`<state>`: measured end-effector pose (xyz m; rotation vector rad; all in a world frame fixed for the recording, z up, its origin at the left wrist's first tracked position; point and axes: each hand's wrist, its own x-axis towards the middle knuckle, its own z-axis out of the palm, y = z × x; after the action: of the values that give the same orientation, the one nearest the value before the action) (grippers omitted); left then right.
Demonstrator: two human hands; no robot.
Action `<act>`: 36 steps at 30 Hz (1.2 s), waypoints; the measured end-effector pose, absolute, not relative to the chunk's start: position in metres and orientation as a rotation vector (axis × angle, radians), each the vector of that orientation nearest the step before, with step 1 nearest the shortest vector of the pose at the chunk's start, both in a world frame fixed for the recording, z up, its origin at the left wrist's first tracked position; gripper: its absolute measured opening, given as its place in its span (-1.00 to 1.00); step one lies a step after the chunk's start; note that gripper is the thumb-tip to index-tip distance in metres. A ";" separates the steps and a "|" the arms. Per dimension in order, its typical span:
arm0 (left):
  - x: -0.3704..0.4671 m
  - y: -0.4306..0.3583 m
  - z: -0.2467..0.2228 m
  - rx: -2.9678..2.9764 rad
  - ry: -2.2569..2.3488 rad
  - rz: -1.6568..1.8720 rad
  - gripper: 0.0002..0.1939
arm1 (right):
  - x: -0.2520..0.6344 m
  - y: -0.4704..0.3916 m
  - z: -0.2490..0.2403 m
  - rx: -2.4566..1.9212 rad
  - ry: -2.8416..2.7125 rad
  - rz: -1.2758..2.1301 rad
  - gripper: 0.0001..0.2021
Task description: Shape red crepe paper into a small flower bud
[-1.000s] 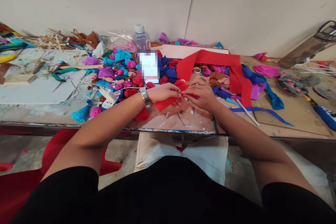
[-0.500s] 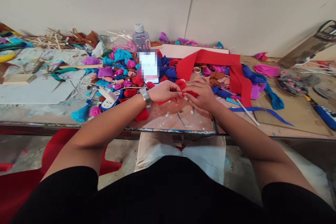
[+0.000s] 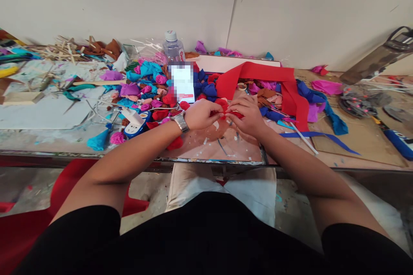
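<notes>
Above the near edge of the table, my left hand point(image 3: 203, 114), with a metal watch point(image 3: 180, 121) at the wrist, is closed with thumb and forefinger pinching a piece of red crepe paper point(image 3: 223, 103). Facing it, my right hand point(image 3: 248, 114) is also closed on the same paper, fingertips almost meeting the left ones. Folds of the red paper show above and between the fingers; the rest is hidden behind them. A long red crepe strip point(image 3: 258, 70) lies bent over a pile of crumpled coloured paper behind my right hand.
A lit phone point(image 3: 183, 79) leans before a plastic bottle point(image 3: 174, 47). To the left are a blue power socket point(image 3: 137, 125), rolled paper flowers point(image 3: 117, 138) and green-handled pliers point(image 3: 80, 88). On the right lie a blue paper strip point(image 3: 332, 138), cardboard point(image 3: 364, 146) and a tilted dark bottle point(image 3: 374, 60).
Both hands stay at nearly the same spot, with small finger shifts. A red flap that hung below my left hand no longer shows. My left wrist has turned slightly.
</notes>
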<state>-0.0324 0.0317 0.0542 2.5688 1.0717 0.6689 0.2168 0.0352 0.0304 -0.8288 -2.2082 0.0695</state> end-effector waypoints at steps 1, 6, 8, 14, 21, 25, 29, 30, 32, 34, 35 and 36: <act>-0.032 0.032 0.053 2.580 1.066 0.666 -0.68 | 0.217 0.035 0.030 -0.826 -2.221 0.069 -0.75; -0.032 0.031 0.054 2.598 1.026 0.669 -0.70 | 0.216 0.035 0.032 -0.800 -2.238 0.071 -0.73; -0.032 0.030 0.056 2.523 1.035 0.680 -0.70 | 0.217 0.035 0.034 -0.777 -2.235 0.094 -0.73; -0.033 0.034 0.060 2.143 0.970 0.647 -0.74 | 0.219 0.036 0.036 -0.771 -2.232 0.075 -0.78; -0.032 0.035 0.059 2.001 0.930 0.600 -0.67 | 0.220 0.036 0.035 -0.773 -2.227 0.077 -0.80; -0.031 0.029 0.059 2.382 0.959 0.701 -0.72 | 0.220 0.036 0.035 -0.796 -2.243 0.088 -0.79; -0.031 0.028 0.060 2.407 1.002 0.658 -0.69 | 0.220 0.036 0.034 -0.812 -2.247 0.093 -0.76; -0.031 0.028 0.060 2.385 1.005 0.657 -0.68 | 0.220 0.036 0.034 -0.809 -2.247 0.091 -0.75; -0.031 0.029 0.061 2.354 1.000 0.657 -0.69 | 0.220 0.037 0.033 -0.802 -2.245 0.085 -0.74; -0.031 0.030 0.061 2.342 0.996 0.653 -0.69 | 0.220 0.037 0.033 -0.799 -2.244 0.083 -0.73; -0.031 0.030 0.060 2.342 0.995 0.649 -0.69 | 0.220 0.038 0.033 -0.797 -2.244 0.083 -0.73; -0.031 0.030 0.060 2.345 0.996 0.644 -0.68 | 0.220 0.038 0.033 -0.793 -2.246 0.084 -0.74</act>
<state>-0.0311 0.0301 0.0599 2.3453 0.9955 0.6444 0.2196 0.0379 0.0328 -0.7933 -2.2455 0.0837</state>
